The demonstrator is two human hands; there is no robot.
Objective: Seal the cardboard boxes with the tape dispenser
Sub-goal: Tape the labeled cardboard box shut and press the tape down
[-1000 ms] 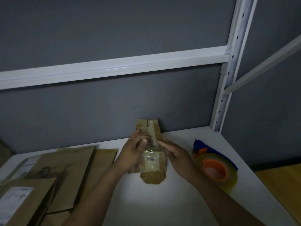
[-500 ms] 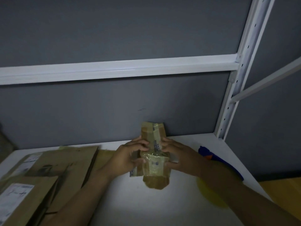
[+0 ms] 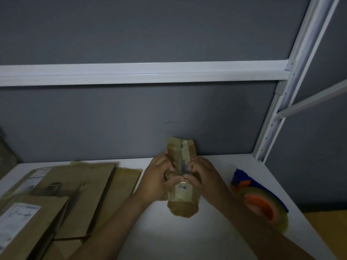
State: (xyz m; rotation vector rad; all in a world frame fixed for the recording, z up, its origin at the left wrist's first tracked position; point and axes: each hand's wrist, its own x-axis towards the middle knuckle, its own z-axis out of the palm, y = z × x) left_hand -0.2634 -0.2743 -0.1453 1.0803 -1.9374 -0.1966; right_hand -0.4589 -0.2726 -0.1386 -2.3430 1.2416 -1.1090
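Observation:
A small brown cardboard box (image 3: 183,205), wrapped with clear tape, stands on end in the middle of the white table (image 3: 187,239). My left hand (image 3: 157,179) grips its left side with the fingers curled onto the front. On the other side, my right hand (image 3: 203,177) grips the box, thumb and fingers pressing the taped seam. The tape dispenser (image 3: 259,197), blue with an orange hub and a clear roll, lies on the table to the right, untouched.
Several flattened cardboard boxes (image 3: 62,199) with white labels are piled on the left of the table. A grey panel wall (image 3: 131,119) with a white rail stands behind. A white shelf post (image 3: 277,113) rises at the right corner.
Both hands closed in on the middle of the small box and now press its taped seam. My right forearm moved off the tape dispenser, so it shows again.

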